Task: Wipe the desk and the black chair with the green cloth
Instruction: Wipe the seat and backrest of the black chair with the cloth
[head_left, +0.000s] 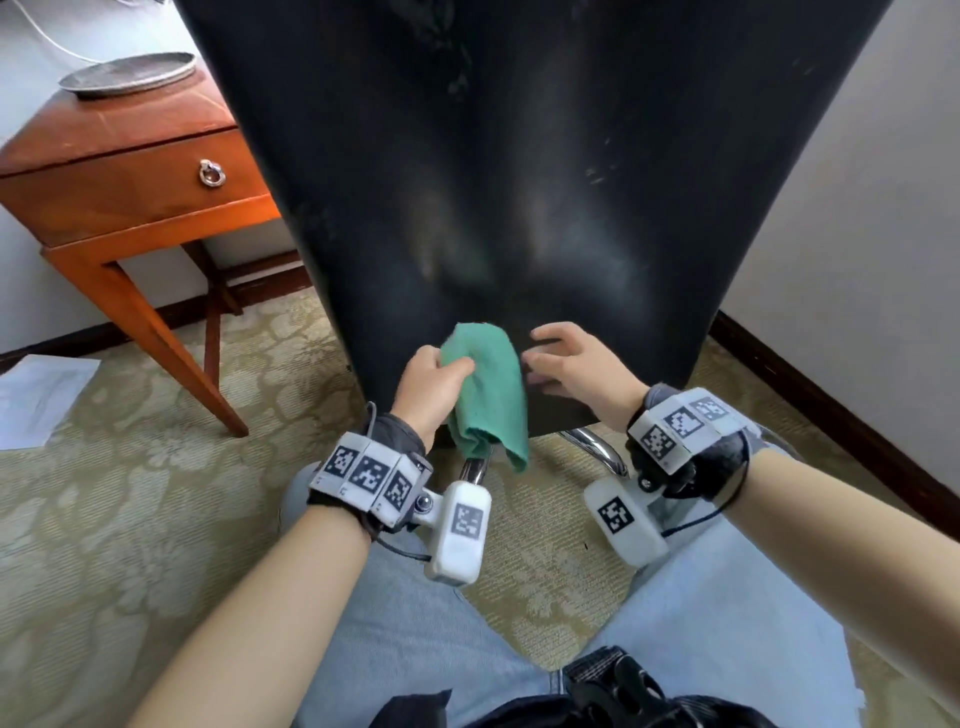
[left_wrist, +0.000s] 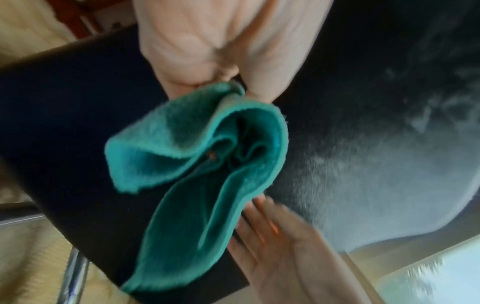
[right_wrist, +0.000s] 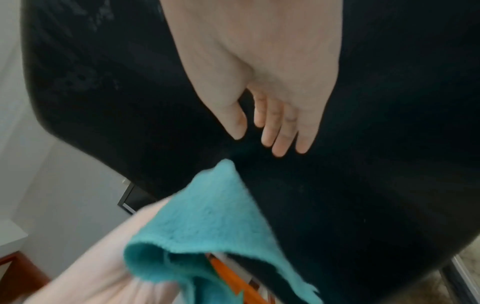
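I'm looking down at a patterned beige carpet (head_left: 130, 493) in a room with pale walls and a dark skirting board (head_left: 831, 410). Nearest to me, at 6 o'clock, are my knees in light blue jeans (head_left: 415, 639), with the marker-tagged wrist bands above them.

Just past the knees, my left hand (head_left: 431, 382) has its fingers curled round the green cloth (head_left: 491, 384), gripping it by a bunched upper edge; the rest of the cloth hangs down in loose folds over the front edge of the black chair (head_left: 545, 182), with its lower end dangling in front of a chrome leg (head_left: 597, 447). The left wrist view shows thumb and fingers pinching the fold, the cloth open like a pocket below them.

At about 3 o'clock from the cloth, my right hand (head_left: 576, 364) is relaxed and grips nothing: its fingers (right_wrist: 280, 133) are straight and close together, reaching toward the cloth over the dark seat. I cannot tell whether they touch the seat.

Farther out, the chair's backrest rises toward 12 o'clock, its black surface marked with pale scuffs and dull smears. At 10 o'clock stands the wooden desk (head_left: 119, 197), with a ring-pull drawer (head_left: 212, 173); a round silver tray (head_left: 130, 75) sits on its tabletop. A sheet of white paper (head_left: 41, 400) lies on the carpet at 9 o'clock
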